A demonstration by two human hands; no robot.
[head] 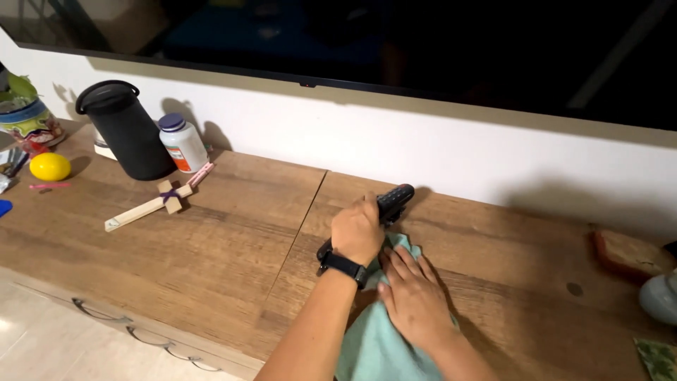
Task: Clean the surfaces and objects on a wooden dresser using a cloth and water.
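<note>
Taking the black remote control (384, 212) as the landmark, far to its left at the desk's (233, 233) edge sit a patterned bowl (28, 123) and a yellow egg-shaped ball (49, 166). Closer to the remote control, still well left of it, a black cylindrical speaker (127, 130) stands against the wall with a white pill bottle (183, 143) just beside it, and a pale wooden cross (151, 204) lies flat in front of both. The left hand (357, 231), a dark band on its wrist, is clenched around the remote control's middle, lifting it tilted so that its far end points up toward the wall below the big dark screen (423, 42). Just right of and below the remote control, the right hand (415, 300) lies flat with fingers spread, pressing a pale green cloth (374, 346) onto the desk; the cloth's upper corner touches the remote control. Far right of the remote control, a brown block (627, 255) and a grey rounded jar (659, 296) rest near the desk's end.
</note>
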